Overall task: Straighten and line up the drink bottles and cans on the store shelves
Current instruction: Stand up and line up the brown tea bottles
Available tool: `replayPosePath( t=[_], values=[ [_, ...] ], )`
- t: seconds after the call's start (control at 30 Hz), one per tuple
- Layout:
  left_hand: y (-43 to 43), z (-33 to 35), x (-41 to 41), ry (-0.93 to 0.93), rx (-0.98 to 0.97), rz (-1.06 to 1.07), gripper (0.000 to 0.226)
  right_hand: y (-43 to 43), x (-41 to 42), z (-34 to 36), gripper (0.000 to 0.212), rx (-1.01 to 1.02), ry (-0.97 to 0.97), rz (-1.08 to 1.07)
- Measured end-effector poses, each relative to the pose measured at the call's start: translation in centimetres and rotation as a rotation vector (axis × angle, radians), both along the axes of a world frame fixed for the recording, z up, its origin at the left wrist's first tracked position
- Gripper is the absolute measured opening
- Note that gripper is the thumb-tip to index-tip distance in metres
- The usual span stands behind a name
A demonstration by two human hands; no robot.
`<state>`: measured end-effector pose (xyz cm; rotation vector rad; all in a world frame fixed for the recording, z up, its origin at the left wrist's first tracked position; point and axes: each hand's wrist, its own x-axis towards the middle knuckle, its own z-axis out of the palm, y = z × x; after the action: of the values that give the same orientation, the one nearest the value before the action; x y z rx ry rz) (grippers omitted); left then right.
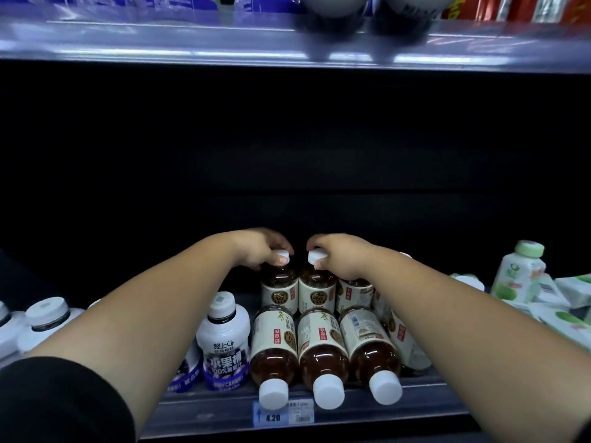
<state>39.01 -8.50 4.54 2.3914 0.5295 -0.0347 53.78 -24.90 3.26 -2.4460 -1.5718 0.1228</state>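
I see the left hand (259, 251) and right hand (342, 259) each pinching a cap of the 2 upright tea bottles (279, 287) well behind the price tag (283, 414), with 3 fallen bottles (321, 343) just behind it, caps toward me.

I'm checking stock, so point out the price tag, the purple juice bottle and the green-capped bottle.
price tag (283, 414): head view, its middle.
purple juice bottle (224, 345): head view, front label.
green-capped bottle (518, 276): head view, its body.
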Motion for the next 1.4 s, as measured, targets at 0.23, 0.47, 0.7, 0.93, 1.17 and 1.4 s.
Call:
replayPosePath(
  t=[0.23,0.47,0.7,0.93,1.17,1.4],
  values=[
    [0.1,-1.5,-0.2,-0.129,0.030,0.041,0.036,-0.4,0.1,0.2,0.041,0.005,0.031,0.023],
    [0.4,-0.5,0.2,-0.043,0.051,-0.011,0.027,-0.4,0.1,0.3,0.043,0.005,0.103,0.036],
    [-0.9,-0.2,1.6,0.001,0.320,-0.046,0.034,-1.5,0.5,1.3,0.063,-0.004,0.132,0.046],
    [-3.0,0.2,3.6,-0.085,0.256,-0.070,0.054,-5.2,3.7,2.6,0.064,-0.093,0.044,-0.078],
    [-3.6,-0.7,4.2,-0.044,0.212,-0.094,0.044,-5.2,4.8,1.4,0.049,-0.068,0.056,-0.015],
    [-3.5,-1.1,4.1,-0.057,0.179,-0.073,0.043,-5.3,5.2,1.3,0.054,-0.059,0.129,-0.030]
  ],
)
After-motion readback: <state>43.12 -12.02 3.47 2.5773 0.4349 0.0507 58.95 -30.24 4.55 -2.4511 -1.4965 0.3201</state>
